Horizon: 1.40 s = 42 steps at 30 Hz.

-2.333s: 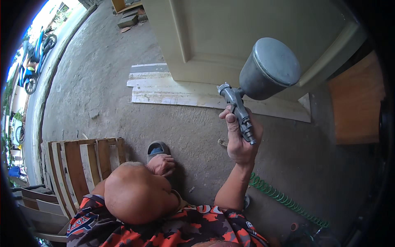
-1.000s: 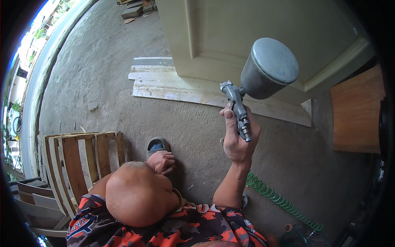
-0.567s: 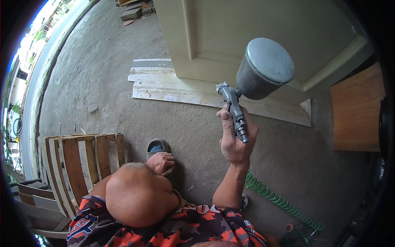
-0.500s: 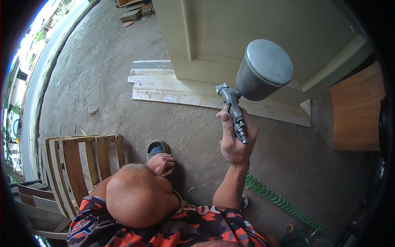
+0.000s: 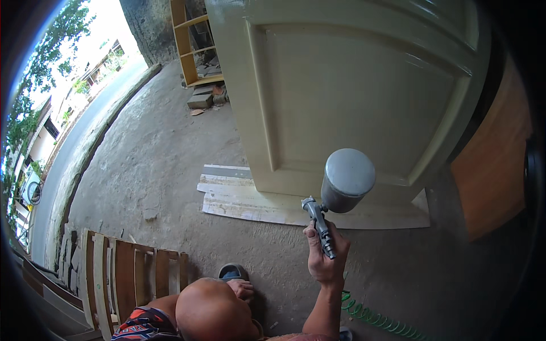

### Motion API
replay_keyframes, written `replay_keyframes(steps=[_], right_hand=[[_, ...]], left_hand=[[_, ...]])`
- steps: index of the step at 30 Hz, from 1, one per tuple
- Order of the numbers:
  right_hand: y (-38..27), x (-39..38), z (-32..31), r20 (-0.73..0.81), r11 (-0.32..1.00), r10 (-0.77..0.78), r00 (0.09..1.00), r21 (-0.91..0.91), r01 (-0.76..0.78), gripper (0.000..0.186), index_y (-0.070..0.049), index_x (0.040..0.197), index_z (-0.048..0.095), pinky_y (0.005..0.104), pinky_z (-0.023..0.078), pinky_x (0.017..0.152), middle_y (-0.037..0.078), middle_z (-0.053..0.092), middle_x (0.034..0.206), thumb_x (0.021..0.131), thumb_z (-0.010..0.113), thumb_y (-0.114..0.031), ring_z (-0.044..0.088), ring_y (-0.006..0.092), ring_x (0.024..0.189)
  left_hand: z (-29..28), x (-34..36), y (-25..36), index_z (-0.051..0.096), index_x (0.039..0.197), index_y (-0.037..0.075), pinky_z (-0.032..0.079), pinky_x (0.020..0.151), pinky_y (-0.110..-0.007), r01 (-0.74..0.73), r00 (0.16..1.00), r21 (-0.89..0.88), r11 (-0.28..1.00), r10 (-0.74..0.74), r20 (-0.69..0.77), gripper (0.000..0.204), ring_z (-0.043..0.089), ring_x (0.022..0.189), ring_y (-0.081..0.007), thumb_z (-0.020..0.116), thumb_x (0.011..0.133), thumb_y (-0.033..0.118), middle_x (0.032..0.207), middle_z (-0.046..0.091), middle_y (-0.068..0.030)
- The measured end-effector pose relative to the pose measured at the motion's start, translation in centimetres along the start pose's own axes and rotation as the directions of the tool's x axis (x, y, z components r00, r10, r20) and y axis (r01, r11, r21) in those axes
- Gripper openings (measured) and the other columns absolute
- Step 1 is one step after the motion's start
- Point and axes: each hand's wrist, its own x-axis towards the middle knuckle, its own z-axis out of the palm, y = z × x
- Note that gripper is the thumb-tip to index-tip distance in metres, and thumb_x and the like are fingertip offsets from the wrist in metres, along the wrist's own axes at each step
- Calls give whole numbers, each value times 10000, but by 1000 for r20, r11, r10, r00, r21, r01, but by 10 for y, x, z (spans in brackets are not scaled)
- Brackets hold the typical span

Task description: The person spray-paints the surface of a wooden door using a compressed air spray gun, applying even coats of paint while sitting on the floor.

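Observation:
My right hand [image 5: 326, 256] grips a grey metal spray gun [image 5: 319, 224], thumb along its near side. On top of the gun sits a round silver paint cup [image 5: 348, 179] with its lid on. The cup stands in front of the lower part of a cream panelled door [image 5: 352, 96], whose surface shines in places. Whether the gun touches the door I cannot tell; it looks apart. My left hand [image 5: 243, 290] hangs past my bent knee [image 5: 213, 311], above a sandalled foot [image 5: 233, 271]. Its fingers are curled, nothing visible in them, and the knee hides part of it.
Paint-marked white strips [image 5: 239, 207] lie under the door. A wooden pallet [image 5: 122, 273] stands at my left. A green coiled hose [image 5: 375, 321] trails at lower right. A brown board [image 5: 489, 170] leans at right; a yellow-framed shelf [image 5: 185, 42] and blocks [image 5: 201, 101] are at far left.
The view has tilted up, so more of the door shows and everything sits lower in the picture. My right hand still holds the spray gun; my left hand stays by the knee.

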Motion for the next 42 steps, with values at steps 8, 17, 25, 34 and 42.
replay_keyframes(steps=[8,17,25,34,42], right_hand=[[-8,6,-16,-77,998,-32,996,-48,29,230,12,1116,762,313,473,581,51,677,730,1098,784,-217,619,99,637],[-16,6,-25,22,999,-47,999,17,47,257,25,1222,687,407,524,603,181,696,743,1077,783,-165,726,277,627],[-18,4,-26,4,1000,-26,1000,18,25,246,29,1192,687,407,520,603,188,704,749,1079,786,-166,726,282,630],[-15,5,-24,11,998,-52,999,23,52,261,39,1198,689,405,548,620,187,744,788,1079,788,-171,758,288,661],[-15,5,-27,15,998,-59,998,-11,60,271,41,1213,689,409,544,609,187,744,784,1079,789,-173,757,290,653]], left_hand=[[2,15,-8,593,806,119,494,713,-443,-36,998,69,997,32,53,261,619,814,-303,736,952,282,847,586,-87],[10,11,-26,575,721,176,487,703,-428,-75,996,23,997,73,60,332,613,791,-265,812,767,402,803,584,-28],[-10,22,4,683,808,82,559,773,-478,53,988,157,986,-75,137,228,670,840,-338,787,888,269,875,687,-113],[-5,22,7,696,790,55,567,762,-471,126,992,112,986,-126,-8,210,672,814,-337,801,867,220,843,680,-118],[-9,32,18,631,720,61,526,734,-487,123,990,17,992,-122,-66,254,648,769,-372,794,825,225,768,634,-134]])
